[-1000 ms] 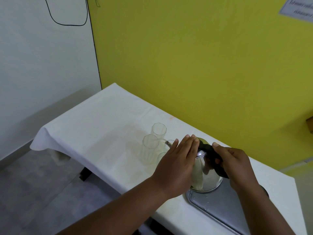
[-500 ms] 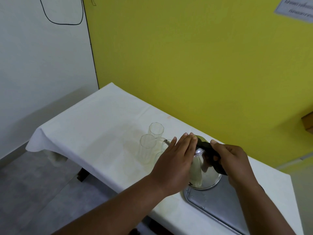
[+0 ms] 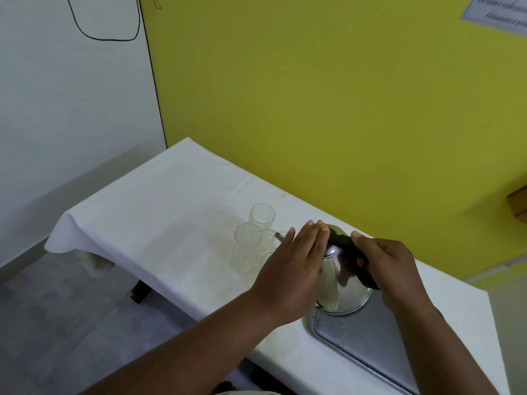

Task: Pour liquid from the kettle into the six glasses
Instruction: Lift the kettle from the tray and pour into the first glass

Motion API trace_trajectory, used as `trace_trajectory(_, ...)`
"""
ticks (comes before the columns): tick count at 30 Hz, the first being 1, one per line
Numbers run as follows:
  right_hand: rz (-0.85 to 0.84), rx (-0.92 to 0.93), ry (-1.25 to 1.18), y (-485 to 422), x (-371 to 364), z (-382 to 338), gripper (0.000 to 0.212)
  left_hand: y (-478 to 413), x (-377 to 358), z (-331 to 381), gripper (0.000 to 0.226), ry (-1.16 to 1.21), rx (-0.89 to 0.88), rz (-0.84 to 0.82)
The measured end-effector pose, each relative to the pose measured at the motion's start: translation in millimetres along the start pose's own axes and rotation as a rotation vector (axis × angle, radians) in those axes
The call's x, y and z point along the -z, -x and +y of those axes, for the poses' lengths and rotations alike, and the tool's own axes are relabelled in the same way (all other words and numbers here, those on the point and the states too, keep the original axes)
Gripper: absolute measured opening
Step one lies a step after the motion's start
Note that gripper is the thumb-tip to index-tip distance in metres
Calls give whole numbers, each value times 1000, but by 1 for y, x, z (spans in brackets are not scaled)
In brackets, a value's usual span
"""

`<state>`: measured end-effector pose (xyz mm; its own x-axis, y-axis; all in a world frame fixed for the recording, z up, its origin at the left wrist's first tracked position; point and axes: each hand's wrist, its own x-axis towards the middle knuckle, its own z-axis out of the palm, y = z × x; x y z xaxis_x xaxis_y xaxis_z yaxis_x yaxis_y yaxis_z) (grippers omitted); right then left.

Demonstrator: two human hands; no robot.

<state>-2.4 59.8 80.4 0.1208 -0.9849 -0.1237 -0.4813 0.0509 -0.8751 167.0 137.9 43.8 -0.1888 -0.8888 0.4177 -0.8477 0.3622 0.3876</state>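
A shiny steel kettle point(image 3: 346, 283) with a black handle is tilted to the left, its thin spout point(image 3: 278, 236) over the clear glasses. My right hand point(image 3: 390, 266) grips the black handle. My left hand point(image 3: 296, 266) lies flat on the kettle's lid and side, fingers together. Two tall faceted glasses stand free: the far glass point(image 3: 261, 216) and the near glass point(image 3: 247, 246). Rims of other glasses point(image 3: 268, 256) show just past my left hand; the rest are hidden behind it. I cannot make out any liquid stream.
A metal tray point(image 3: 370, 346) lies under the kettle's base at the table's right front. The table carries a white cloth point(image 3: 159, 212) and stands against a yellow wall. Its left end drops to a grey floor. A wooden box edge shows at far right.
The kettle and both hands keep the same hold and tilt. The view has shifted slightly; nothing else has visibly moved.
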Motion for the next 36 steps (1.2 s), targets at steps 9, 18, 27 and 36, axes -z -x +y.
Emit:
trace_trajectory(9, 60, 15, 11, 5, 0, -5, 55, 2, 2, 2, 79, 9, 2, 12)
trace_trajectory(18, 62, 12, 14, 4, 0, -8, 59, 0, 2, 2, 77, 16, 10, 20)
trace_trajectory(27, 38, 26, 35, 5, 2, -8, 58, 1, 2, 2, 77, 10, 1, 17)
trace_trajectory(36, 65, 18, 53, 4, 1, -9, 61, 2, 4, 2, 80, 18, -1, 12)
